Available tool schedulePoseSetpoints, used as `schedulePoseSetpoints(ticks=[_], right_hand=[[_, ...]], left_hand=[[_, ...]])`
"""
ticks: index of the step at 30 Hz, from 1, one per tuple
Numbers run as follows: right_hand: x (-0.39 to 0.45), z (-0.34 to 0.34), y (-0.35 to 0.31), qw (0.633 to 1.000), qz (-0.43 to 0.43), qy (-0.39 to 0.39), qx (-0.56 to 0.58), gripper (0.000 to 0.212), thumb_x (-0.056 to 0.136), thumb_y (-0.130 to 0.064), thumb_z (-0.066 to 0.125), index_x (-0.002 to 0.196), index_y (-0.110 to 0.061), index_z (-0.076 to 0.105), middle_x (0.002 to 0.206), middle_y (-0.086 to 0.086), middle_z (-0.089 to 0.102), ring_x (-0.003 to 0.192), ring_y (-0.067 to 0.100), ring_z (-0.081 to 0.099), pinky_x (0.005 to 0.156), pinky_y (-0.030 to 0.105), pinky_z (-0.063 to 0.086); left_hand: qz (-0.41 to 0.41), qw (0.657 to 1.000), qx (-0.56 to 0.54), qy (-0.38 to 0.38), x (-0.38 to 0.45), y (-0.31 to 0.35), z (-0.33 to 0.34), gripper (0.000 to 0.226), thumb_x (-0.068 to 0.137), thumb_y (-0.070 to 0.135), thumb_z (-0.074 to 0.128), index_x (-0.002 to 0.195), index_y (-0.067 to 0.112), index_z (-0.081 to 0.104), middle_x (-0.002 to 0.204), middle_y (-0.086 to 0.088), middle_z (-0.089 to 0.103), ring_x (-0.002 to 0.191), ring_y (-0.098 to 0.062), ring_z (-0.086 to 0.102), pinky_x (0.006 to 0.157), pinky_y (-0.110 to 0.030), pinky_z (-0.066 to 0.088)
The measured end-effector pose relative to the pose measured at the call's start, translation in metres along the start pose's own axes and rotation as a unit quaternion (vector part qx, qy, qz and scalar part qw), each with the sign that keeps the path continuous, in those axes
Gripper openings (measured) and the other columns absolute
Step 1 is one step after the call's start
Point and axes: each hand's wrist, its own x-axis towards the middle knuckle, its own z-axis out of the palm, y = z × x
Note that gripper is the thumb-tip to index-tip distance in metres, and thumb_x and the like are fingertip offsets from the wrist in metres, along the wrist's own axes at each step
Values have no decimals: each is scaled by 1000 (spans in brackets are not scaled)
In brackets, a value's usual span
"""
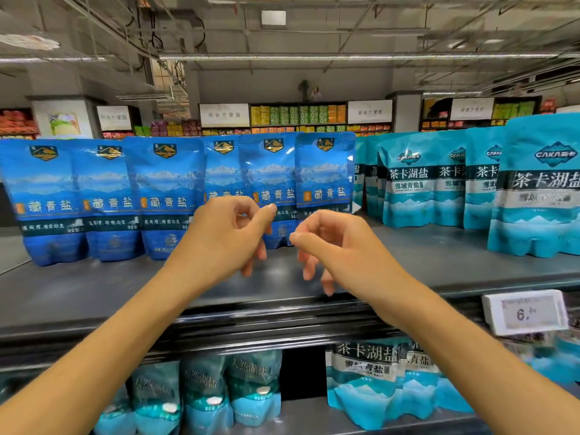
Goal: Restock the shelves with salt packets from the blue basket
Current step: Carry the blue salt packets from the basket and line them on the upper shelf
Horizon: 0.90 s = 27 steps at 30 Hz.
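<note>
Both hands hover over the dark top shelf (94,293), the left hand (226,237) and right hand (332,246) with fingers loosely curled, holding nothing. Behind them stand blue salt packets (166,196) reading "藏青盐"; teal CAKA packets (408,183) read "茶卡湖盐". A price tag (525,312) shows "6.".

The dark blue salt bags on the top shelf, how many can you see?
6, standing in one row: far left, next, third, a fourth tucked behind, fifth, and rightmost. More may hide behind them.

Single head-worn view, facing forward, close to shelf (94,296), looking slightly down.
</note>
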Motion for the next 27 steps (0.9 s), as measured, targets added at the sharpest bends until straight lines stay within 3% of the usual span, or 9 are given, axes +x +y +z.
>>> schedulePoseSetpoints(ticks=[6,10,13,16,19,22,25,27], right_hand=[[-47,18,0,996,-22,-40,74,15,96,-11,64,81,-11,64,65,1,63,57,14,62,38,27,45],[-79,26,12,990,-22,-39,131,13,89,-21,66,77,-15,67,65,2,66,56,16,64,38,30,45],[-105,40,33,987,14,-44,153,14,87,-21,62,77,-13,66,65,4,66,56,18,63,39,31,46],[-140,64,65,984,58,-52,162,15,87,-20,64,82,-5,64,66,6,65,57,19,61,46,21,45],[-179,89,96,978,122,-67,157,19,91,-27,72,85,-11,66,68,7,65,60,18,61,52,17,46],[-217,111,126,964,200,-90,147,13,97,-14,63,84,-13,66,69,0,66,62,10,62,54,15,45],[-252,126,147,949,263,-98,146,23,98,0,58,83,-15,67,67,-3,65,60,10,61,52,16,45],[-277,132,159,940,298,-91,135,22,99,2,56,85,-12,66,65,0,64,58,14,60,49,22,46]], left_hand=[[48,989,-125,66,-77,14,-12,35,101,32,60,70,15,63,47,-6,61,23,-20,42,34,-13,29],[21,979,-188,80,-128,4,-11,32,95,35,63,71,13,63,46,-10,58,23,-17,39,35,-11,28],[-28,976,-206,56,-166,-17,-9,28,89,39,68,73,16,65,47,-9,58,25,-16,40,37,-10,30],[-119,964,-236,29,-208,-49,-4,27,92,36,68,73,17,67,47,-11,57,29,-16,41,37,-11,32],[-208,944,-255,17,-250,-79,5,26,84,38,58,71,17,67,47,-10,56,32,-15,41,37,-11,32],[-280,926,-251,27,-293,-107,14,27,80,43,58,71,20,68,49,-9,58,35,-15,43,38,-14,33],[-343,904,-248,61,-334,-127,22,24,89,39,67,69,26,70,48,-5,58,34,-14,44,38,-14,33],[-380,892,-231,84,-365,-137,30,28,94,34,58,69,30,71,48,-4,57,35,-13,44,39,-16,31]])
